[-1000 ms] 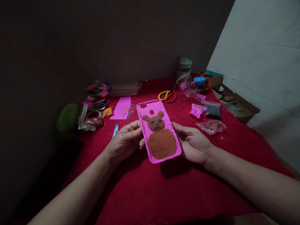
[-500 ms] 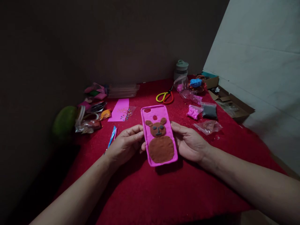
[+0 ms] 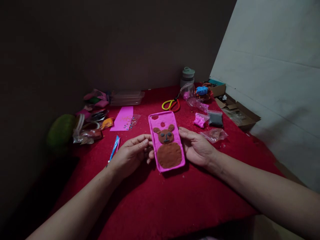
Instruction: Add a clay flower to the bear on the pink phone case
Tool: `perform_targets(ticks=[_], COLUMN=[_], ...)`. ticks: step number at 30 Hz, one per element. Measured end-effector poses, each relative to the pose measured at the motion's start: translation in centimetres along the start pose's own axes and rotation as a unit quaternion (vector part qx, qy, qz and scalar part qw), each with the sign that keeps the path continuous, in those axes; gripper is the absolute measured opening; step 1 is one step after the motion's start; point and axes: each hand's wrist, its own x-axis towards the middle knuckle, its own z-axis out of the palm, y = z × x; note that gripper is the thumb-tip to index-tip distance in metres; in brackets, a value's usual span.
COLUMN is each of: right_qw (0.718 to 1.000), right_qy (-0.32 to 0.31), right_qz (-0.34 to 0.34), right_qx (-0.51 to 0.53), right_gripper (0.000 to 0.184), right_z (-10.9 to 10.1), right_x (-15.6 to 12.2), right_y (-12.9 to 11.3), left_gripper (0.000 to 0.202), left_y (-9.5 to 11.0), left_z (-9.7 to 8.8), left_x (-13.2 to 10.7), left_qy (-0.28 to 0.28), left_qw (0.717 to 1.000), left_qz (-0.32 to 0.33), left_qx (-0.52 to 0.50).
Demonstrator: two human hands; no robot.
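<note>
A pink phone case (image 3: pixel 160 125) with a brown clay bear on it is held low over the red cloth (image 3: pixel 162 203). My left hand (image 3: pixel 130 155) grips its left edge with thumb and fingers. My right hand (image 3: pixel 196 146) cups its right edge from below. The bear has a round brown body, a head with two ears and small grey eyes and mouth.
A blue tool (image 3: pixel 113 148) lies left of my left hand. Beyond are a pink sheet with gems (image 3: pixel 123 118), yellow and red scissors (image 3: pixel 171 104), bags of pink (image 3: pixel 200 120) and dark clay (image 3: pixel 215 118), an empty bag (image 3: pixel 215 134), a cardboard box (image 3: pixel 240 115), a jar (image 3: pixel 187 76).
The case has come down closer to the red cloth, both hands with it. The camera has shifted, so everything sits a little further left.
</note>
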Motion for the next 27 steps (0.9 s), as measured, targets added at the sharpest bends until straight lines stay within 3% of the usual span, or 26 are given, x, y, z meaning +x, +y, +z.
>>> perform_targets(ticks=[19, 27], right_qw=[0.999, 0.996], right_qy=[-0.015, -0.035], right_qz=[0.045, 0.072], right_qx=[0.003, -0.041], right_gripper=[0.012, 0.019], right_z=[-0.1, 0.9], right_x=[-0.4, -1.4], right_y=[0.1, 0.0], left_gripper=[0.016, 0.012], left_y=[-0.2, 0.5], left_z=[0.7, 0.9], left_x=[-0.2, 0.2], left_qy=[0.026, 0.071], left_qw=[1.0, 0.992], left_qz=[-0.003, 0.103], left_qx=[0.01, -0.037])
